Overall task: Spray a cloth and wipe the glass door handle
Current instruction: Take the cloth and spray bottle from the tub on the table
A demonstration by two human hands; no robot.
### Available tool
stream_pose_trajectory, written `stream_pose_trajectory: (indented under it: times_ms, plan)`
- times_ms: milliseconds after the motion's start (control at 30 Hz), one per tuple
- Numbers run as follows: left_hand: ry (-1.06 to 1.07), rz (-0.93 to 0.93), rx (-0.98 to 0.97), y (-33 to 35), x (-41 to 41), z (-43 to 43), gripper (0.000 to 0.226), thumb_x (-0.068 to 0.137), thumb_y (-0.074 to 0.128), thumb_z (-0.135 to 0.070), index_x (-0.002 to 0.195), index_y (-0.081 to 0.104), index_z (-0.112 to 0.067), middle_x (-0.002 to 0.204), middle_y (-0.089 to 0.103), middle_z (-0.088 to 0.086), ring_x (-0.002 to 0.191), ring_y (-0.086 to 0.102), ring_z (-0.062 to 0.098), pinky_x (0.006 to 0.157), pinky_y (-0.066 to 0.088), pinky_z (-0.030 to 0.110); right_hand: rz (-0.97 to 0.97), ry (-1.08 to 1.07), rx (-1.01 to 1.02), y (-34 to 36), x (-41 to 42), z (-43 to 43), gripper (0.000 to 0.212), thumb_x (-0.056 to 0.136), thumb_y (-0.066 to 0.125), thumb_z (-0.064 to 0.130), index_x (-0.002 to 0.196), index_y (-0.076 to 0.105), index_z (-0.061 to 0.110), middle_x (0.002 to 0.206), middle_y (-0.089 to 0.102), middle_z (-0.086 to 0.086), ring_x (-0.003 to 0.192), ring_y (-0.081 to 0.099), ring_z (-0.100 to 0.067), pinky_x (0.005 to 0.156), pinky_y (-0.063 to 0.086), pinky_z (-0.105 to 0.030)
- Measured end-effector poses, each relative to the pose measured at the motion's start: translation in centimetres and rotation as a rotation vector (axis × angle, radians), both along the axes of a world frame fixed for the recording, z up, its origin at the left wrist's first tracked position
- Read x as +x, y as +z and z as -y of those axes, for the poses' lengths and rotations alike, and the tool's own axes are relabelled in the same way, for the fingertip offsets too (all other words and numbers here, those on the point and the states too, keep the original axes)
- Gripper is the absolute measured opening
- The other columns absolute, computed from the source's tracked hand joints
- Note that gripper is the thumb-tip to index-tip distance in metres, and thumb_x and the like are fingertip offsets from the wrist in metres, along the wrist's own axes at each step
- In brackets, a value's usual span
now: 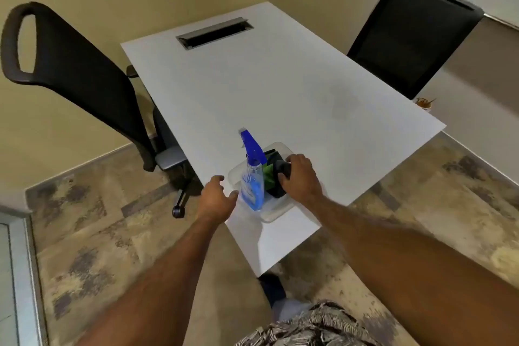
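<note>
While reaching forward from the bottom of the view, both bare forearms stretched out over the patterned floor (92, 236) toward the near corner of the white table (280, 87). Left hand (217, 199) held palm-down just beside the table's near-left edge, fingers loosely spread and slightly bent, thumb tip close to the spray bottle (253, 177) but whether touching cannot be told; holding nothing. Right hand (300, 177) lowered from above onto the dark cloth (280, 174), fingers and thumb curled around its bundled top, wrist bent down, knuckles facing the camera. Cloth sitting inside a clear plastic tray (273, 212) at the near corner of the table, with a strip of green fabric (269, 174) showing between cloth and bottle. Spray bottle standing upright in the same tray, on the cloth's left and touching it, clear body with blue liquid, blue trigger head with its nozzle aimed away toward the far-left edge. Farther along the tabletop, near the far edge, a grey cable slot (214, 32). Black office chair (75, 73) at the left edge, tilted, a second black chair (412, 36) at the far-right edge. Metal frame with glass (16, 275) at the bottom-left; handle not seen.
</note>
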State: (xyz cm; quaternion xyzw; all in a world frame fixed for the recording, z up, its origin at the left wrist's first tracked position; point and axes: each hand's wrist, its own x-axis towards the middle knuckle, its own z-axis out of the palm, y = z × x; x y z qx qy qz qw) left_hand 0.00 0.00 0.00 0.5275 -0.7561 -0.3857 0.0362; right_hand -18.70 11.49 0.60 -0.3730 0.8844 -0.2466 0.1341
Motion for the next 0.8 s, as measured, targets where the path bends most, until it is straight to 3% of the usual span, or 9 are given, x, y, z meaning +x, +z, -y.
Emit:
stream_pose_trajectory:
  times_ms: [100,333,400,467,500,633,800]
  plan:
    - [0.093,-0.032,0.118,-0.9,-1.2,-0.4,0.075,0.096,0.07,-0.035,0.156,0.032,-0.012,0.148,0.05,0.015,0.131,0.054,0.031,0.105,0.049,0.042,-0.034,0.08,0.082,-0.5,-0.4,0.9,0.052,0.086,0.07,0.031,0.127,0.05,0.006,0.126,0.054,-0.013,0.116,0.05,-0.029,0.096,0.046,-0.038]
    - [0.165,-0.021,0.199,-2.6,-2.8,-1.1,0.072,0.102,0.06,-0.033,0.159,0.021,-0.015,0.141,0.058,0.013,0.115,0.066,0.03,0.087,0.057,0.038,-0.159,0.155,0.236,-2.2,-1.2,2.9,0.06,0.088,0.062,0.051,0.129,0.046,0.011,0.12,0.059,-0.011,0.107,0.056,-0.027,0.09,0.051,-0.04]
    - [0.192,-0.061,0.269,-2.9,-2.9,-1.2,0.069,0.103,0.06,-0.03,0.159,0.022,-0.016,0.13,0.063,0.013,0.1,0.071,0.027,0.073,0.063,0.035,-0.15,0.15,0.27,-2.7,-1.4,3.3,0.061,0.088,0.061,0.053,0.13,0.045,0.012,0.119,0.059,-0.011,0.106,0.057,-0.028,0.088,0.052,-0.042]
    - [0.217,-0.094,0.33,-3.0,-2.9,-1.2,0.068,0.102,0.061,-0.027,0.158,0.023,-0.017,0.113,0.063,0.009,0.081,0.071,0.02,0.051,0.056,0.023,-0.136,0.156,0.31,-3.2,-1.7,3.4,0.058,0.089,0.06,0.049,0.131,0.045,0.011,0.12,0.057,-0.012,0.107,0.056,-0.031,0.088,0.051,-0.043]
    - [0.227,-0.105,0.351,-3.0,-2.9,-1.2,0.068,0.102,0.062,-0.026,0.157,0.024,-0.017,0.109,0.061,0.008,0.077,0.071,0.018,0.047,0.053,0.02,-0.127,0.16,0.321,-3.3,-1.8,3.4,0.054,0.091,0.06,0.044,0.131,0.045,0.011,0.121,0.057,-0.013,0.107,0.056,-0.032,0.088,0.049,-0.043]
    - [0.258,-0.124,0.424,-3.3,-2.8,-1.3,0.07,0.1,0.064,-0.018,0.157,0.024,-0.018,0.123,0.062,0.017,0.092,0.073,0.028,0.059,0.058,0.026,-0.021,0.119,0.165,-3.3,-2.8,3.2,0.023,0.09,0.05,0.012,0.111,0.058,0.006,0.111,0.061,-0.017,0.1,0.059,-0.037,0.084,0.048,-0.041]
    - [0.276,-0.151,0.457,-3.2,-2.5,-1.3,0.073,0.098,0.067,-0.012,0.157,0.025,-0.017,0.114,0.061,0.012,0.099,0.072,0.031,0.075,0.061,0.038,0.104,-0.069,-0.086,-2.2,-3.8,2.5,0.015,0.093,0.049,0.009,0.104,0.059,0.006,0.106,0.062,-0.014,0.094,0.059,-0.03,0.079,0.047,-0.037]
